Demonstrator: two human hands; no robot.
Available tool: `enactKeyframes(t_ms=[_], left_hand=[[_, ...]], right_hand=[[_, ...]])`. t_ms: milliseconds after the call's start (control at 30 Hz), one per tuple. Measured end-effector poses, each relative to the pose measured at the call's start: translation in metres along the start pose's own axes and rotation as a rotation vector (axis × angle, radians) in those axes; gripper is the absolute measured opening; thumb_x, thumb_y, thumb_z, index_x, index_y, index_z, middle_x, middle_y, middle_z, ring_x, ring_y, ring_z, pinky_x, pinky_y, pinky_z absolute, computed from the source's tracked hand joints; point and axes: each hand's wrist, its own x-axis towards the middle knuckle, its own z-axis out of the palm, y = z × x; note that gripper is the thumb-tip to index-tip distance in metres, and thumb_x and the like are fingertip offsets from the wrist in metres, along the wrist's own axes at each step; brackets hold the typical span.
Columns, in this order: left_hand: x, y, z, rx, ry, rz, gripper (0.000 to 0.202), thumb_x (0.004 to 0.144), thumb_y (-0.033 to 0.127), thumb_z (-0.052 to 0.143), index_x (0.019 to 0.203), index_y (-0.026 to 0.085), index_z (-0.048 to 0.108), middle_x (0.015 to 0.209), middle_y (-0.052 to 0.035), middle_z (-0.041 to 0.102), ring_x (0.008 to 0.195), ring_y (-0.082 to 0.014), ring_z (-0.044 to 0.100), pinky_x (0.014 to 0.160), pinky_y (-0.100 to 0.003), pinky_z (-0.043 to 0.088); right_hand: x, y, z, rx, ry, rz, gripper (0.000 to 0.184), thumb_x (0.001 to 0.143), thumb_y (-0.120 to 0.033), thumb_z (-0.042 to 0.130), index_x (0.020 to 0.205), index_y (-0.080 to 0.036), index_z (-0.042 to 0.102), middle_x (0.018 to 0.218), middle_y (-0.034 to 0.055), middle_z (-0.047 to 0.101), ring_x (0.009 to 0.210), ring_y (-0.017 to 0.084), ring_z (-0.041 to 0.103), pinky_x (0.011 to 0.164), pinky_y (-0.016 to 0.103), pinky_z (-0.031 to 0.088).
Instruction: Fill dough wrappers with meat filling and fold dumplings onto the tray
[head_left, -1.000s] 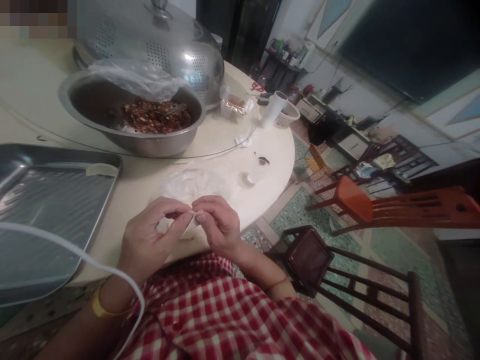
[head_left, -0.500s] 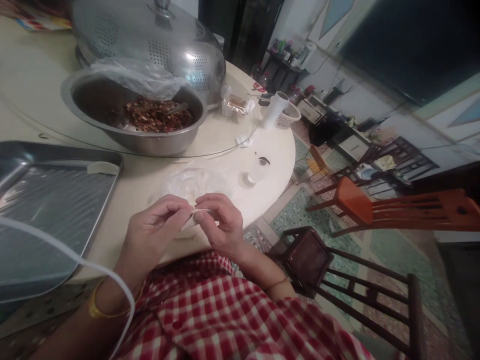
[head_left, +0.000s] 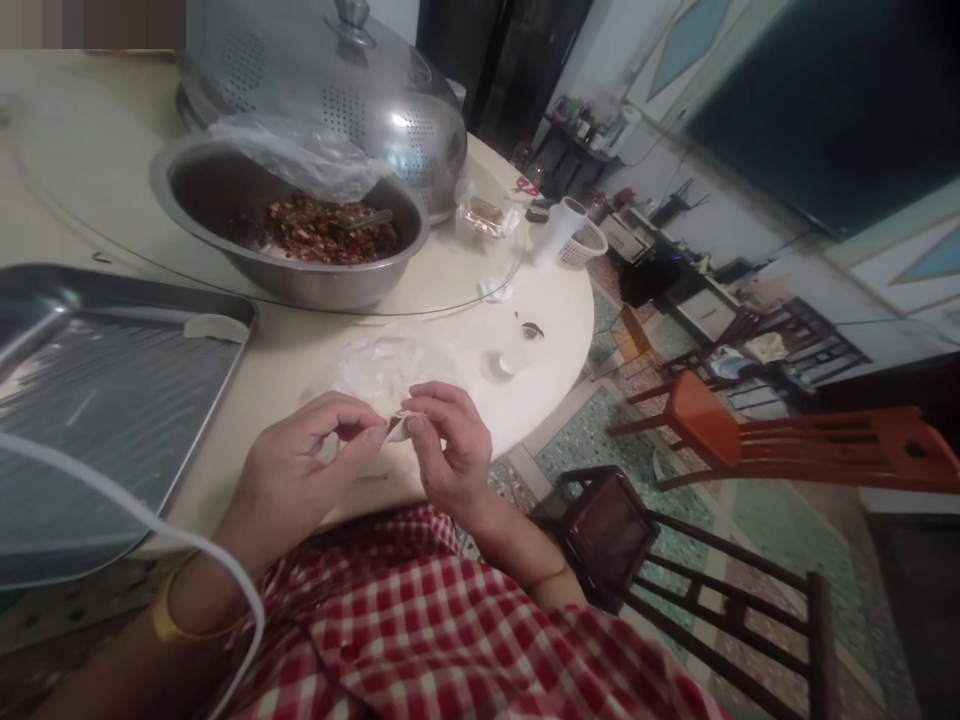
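Note:
Over the near edge of the round table, my left hand (head_left: pixel 304 455) and my right hand (head_left: pixel 456 450) pinch a folded dumpling (head_left: pixel 400 428) between thumbs and fingertips. Its pale wrapper gapes at the top, with a dark patch inside. The fingers hide much of it. Just beyond lies a clear plastic bag (head_left: pixel 375 362) with whitish contents that I cannot make out. A steel bowl (head_left: pixel 311 287) holds reddish-brown chopped filling (head_left: pixel 322 228) with a utensil handle in it. On the left, a single pale dumpling (head_left: pixel 215 327) rests at the far right corner of a metal tray (head_left: pixel 112 420).
A perforated steel dome cover (head_left: pixel 405 130) stands behind the bowl. To the right are a small white round piece (head_left: pixel 512 360), a paper roll (head_left: pixel 561 230) and a white basket (head_left: pixel 585 245). A white cable (head_left: pixel 150 515) crosses my left forearm. Chairs (head_left: pixel 611 525) stand at the right.
The fingertips have parted slightly, and the wrapper's opening with its dark inside now shows between them. My view has shifted a little, so the bowl and tray appear farther right.

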Motion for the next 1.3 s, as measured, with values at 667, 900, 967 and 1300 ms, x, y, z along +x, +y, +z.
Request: enactKeyframes(t_ms=[667,900,967,1300], left_hand=[[-0.003,0.006,0.000,0.004,0.067,0.033,0.011,0.088,0.034,0.068,0.080,0.026,0.069,0.077,0.0033,0.067,0.069,-0.0128,0.060,0.068,-0.023,0.049],[-0.005,0.002,0.002,-0.049,0.050,0.021,0.007,0.090,0.033,0.067,0.090,0.028,0.072,0.088,0.0020,0.068,0.080,-0.0139,0.062,0.074,-0.024,0.049],[-0.005,0.000,0.003,-0.008,0.066,0.032,0.009,0.087,0.034,0.070,0.092,0.027,0.071,0.088,0.0016,0.067,0.079,-0.0142,0.061,0.074,-0.025,0.049],[0.000,0.004,0.005,0.208,0.149,0.304,0.007,0.090,0.018,0.062,0.086,0.023,0.062,0.084,0.0032,0.064,0.078,-0.0115,0.062,0.074,-0.023,0.051]], right_hand=[[0.003,-0.003,0.004,0.110,-0.103,0.011,0.013,0.100,-0.025,0.053,0.100,-0.021,0.065,0.096,0.0071,0.072,0.101,0.018,0.069,0.087,0.034,0.060],[0.004,-0.002,0.008,0.012,-0.023,0.015,0.014,0.102,-0.026,0.050,0.100,-0.022,0.064,0.098,0.0078,0.072,0.099,0.017,0.069,0.085,0.034,0.061],[0.004,-0.003,0.009,-0.007,-0.009,-0.016,0.013,0.102,-0.025,0.051,0.101,-0.022,0.063,0.098,0.0078,0.072,0.100,0.017,0.069,0.085,0.033,0.061],[0.001,-0.006,0.011,0.020,-0.004,-0.124,0.011,0.098,-0.016,0.056,0.105,-0.019,0.064,0.095,0.0076,0.072,0.099,0.016,0.069,0.083,0.027,0.062]])
